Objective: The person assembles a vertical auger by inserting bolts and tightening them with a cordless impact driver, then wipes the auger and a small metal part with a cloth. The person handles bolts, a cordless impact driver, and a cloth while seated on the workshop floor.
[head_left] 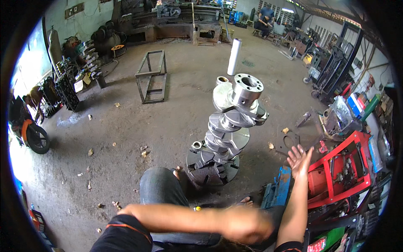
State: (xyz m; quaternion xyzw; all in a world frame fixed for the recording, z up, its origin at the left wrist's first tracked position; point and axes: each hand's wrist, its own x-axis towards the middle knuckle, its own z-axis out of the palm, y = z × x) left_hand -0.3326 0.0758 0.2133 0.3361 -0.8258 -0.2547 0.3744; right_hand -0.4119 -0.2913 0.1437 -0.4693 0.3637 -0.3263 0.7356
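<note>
A large grey metal crankshaft (228,130) stands upright on a round slotted base (197,170) in front of my knees. My right hand (299,160) is raised to the right of it, fingers spread and palm bare, touching nothing. Low across my lap reaches my left forearm, and my left hand (247,224) is smeared by motion, so its fingers cannot be made out. It is nearest to my right leg and right forearm.
A red metal frame (336,168) and a blue metal piece (279,185) stand close on the right. Beyond the crankshaft are a white roll (235,56) and an open metal stand (152,77). Dry leaves lie on the floor. A person (265,21) sits far back.
</note>
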